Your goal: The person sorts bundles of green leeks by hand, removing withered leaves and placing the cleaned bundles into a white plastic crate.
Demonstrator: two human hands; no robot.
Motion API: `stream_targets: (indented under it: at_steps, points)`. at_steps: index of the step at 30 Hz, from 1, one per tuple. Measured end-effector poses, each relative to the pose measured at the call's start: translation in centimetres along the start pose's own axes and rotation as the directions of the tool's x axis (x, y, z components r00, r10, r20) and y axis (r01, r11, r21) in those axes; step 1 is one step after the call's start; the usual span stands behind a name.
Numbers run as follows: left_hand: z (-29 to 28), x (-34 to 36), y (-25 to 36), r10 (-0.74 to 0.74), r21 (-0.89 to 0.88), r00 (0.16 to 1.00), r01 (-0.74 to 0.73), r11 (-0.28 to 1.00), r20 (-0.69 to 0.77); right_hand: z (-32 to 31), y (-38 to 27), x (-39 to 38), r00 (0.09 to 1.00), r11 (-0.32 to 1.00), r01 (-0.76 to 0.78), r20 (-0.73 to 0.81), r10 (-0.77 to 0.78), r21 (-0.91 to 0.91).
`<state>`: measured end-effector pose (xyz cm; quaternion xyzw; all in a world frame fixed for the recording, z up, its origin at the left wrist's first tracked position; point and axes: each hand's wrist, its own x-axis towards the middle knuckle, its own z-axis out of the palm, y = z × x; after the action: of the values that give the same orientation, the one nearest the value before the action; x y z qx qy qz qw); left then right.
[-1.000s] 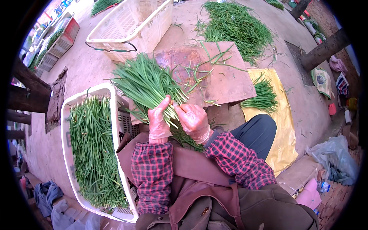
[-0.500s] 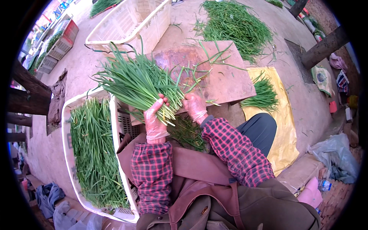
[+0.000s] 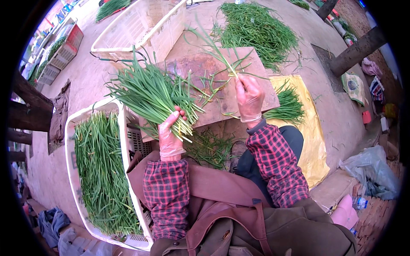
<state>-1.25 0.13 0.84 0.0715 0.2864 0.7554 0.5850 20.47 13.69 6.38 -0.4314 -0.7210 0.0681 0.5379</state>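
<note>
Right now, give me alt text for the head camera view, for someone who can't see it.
A person's left hand grips a thick bunch of long green stalks over a low board, while the right hand holds up a few thin stalks. A white crate packed with more greens stands at the left.

A white crate [image 3: 123, 141], heaped greens [image 3: 258, 34] and concrete ground [image 3: 337, 132] show a produce yard, probably outdoors.

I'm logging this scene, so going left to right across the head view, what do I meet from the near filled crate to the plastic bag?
White crate of green stalks, left hand gripping a green bundle, right hand pinching a few strands, green pile on yellow sheet, translucent plastic bag.
</note>
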Motion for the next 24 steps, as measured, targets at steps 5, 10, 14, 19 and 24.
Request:
stream_targets:
  at_steps: [5, 10, 14, 19, 24]
  points:
    - [0.2, -0.1, -0.1, -0.048, 0.042, 0.998, 0.050, 0.998, -0.036, 0.7, -3.4, -4.4, 0.979, 0.978, 0.186, 0.107, -0.176, -0.092]
    - [0.6, -0.2, -0.5, -0.120, -0.030, 0.993, 0.120, 0.992, 0.021, 2.8, -5.9, -7.3, 0.938, 0.952, 0.305, 0.166, -0.304, 0.022]
    - [1.1, -0.2, -0.2, -0.222, -0.113, 0.967, 0.236, 0.965, 0.126, 2.4, -6.9, -7.8, 0.914, 0.944, 0.322, 0.240, -0.328, 0.066]
    - [0.6, -0.1, -0.3, -0.186, -0.171, 0.973, 0.208, 0.963, 0.136, 1.5, -6.5, -8.3, 0.885, 0.965, 0.212, 0.389, -0.258, 0.157]
    - [0.4, -0.1, -0.3, -0.262, -0.173, 0.957, 0.281, 0.944, 0.124, 2.9, -6.0, -8.7, 0.799, 0.759, -0.392, 0.601, 0.001, 0.519]
